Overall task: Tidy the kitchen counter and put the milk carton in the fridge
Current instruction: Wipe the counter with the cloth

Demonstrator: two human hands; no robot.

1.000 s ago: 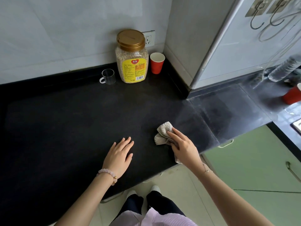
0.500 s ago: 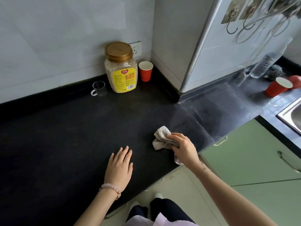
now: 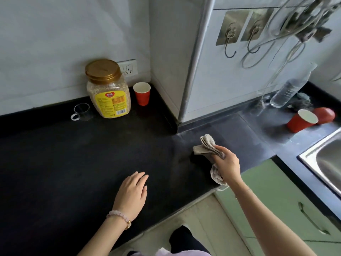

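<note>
Right hand (image 3: 228, 164) gripping a crumpled cloth (image 3: 206, 146), its middle hidden in the grip, left hand (image 3: 133, 191) loose-fingered over the tabletop (image 3: 64, 163), sink (image 3: 321, 145) cut off at 3 o'clock

Looks like a home kitchen. Has a long black counter (image 3: 73, 163) with a shiny metal sink (image 3: 328, 163) at 3 o'clock, green cupboard doors (image 3: 276, 200) under it at 4 o'clock, and metal hooks (image 3: 229, 39) stuck on the white wall at 1 o'clock. Shows a big food jar (image 3: 108, 93) with a gold lid, a red paper cup (image 3: 142, 93) and a small glass mug (image 3: 81, 111) at 10 o'clock by a wall socket (image 3: 128, 68), plus a water bottle (image 3: 287, 91) at 2 o'clock.
</note>
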